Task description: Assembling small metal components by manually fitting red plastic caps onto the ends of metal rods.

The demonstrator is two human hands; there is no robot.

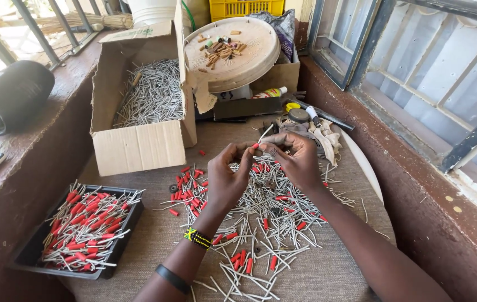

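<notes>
Head view: left hand (224, 179) and right hand (297, 159) meet above a heap of thin grey metal pins (272, 218), fingertips pinching together one thin grey pin with a small red plastic sleeve (259, 140); a black tray (31, 254) sits left.

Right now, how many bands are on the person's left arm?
2. A beaded band of green, yellow and black sits at the wrist of the left hand; a plain black band sits higher on the forearm. More may be hidden out of frame.

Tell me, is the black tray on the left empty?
No, the black tray holds a heap of grey sticks with red sleeves.
</notes>
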